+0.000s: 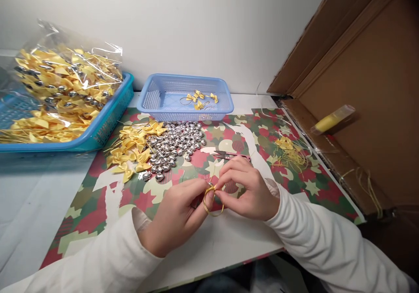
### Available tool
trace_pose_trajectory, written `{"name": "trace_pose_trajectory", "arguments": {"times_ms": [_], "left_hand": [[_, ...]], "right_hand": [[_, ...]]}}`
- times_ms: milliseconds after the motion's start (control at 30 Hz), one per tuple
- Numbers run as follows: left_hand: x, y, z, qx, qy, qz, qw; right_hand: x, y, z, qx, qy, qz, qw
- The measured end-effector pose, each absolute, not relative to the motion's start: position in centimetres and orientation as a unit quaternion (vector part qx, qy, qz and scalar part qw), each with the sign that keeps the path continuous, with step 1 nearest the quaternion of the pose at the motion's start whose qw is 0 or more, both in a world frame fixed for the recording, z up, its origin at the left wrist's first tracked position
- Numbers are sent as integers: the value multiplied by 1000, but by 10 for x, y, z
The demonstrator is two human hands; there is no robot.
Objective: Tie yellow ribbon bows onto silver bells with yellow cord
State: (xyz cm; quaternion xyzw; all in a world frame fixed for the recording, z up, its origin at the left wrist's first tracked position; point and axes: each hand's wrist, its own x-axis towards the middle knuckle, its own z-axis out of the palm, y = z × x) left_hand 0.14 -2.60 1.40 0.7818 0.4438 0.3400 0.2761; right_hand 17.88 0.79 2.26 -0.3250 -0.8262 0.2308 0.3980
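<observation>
Near the front of the table, my left hand [179, 210] and my right hand [248, 188] meet with their fingertips pinched together. Between them is a looped gold cord [212, 215], its loop hanging below the fingers. A small silver bell [210, 184] shows at the top of the loop, partly hidden by my fingers. Just behind my right hand lies a pair of thread snips [225, 155]. A heap of silver bells [176, 142] spreads behind my left hand, and yellow ribbon bows [132, 151] with gold cords are piled to its left.
A blue basket [150, 110] at the back holds a few finished-looking bows. At left, a larger blue basket [98, 134] carries a clear bag [70, 68] full of bows and bells. Yellow thread scraps [293, 153] lie at right, by a cardboard wall [360, 92] with a yellow tube [332, 119].
</observation>
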Motion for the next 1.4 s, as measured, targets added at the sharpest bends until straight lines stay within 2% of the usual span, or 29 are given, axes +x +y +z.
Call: {"name": "trace_pose_trajectory", "arguments": {"times_ms": [767,1033,1400], "left_hand": [[1,-27,12,777,449,320,302],[2,-25,13,773,445,328,311],[3,-23,16,764,454,326,322]], "right_hand": [[179,7,26,-333,-831,240,375],[179,6,24,-321,-833,225,390],[184,7,24,-292,-859,224,356]]}}
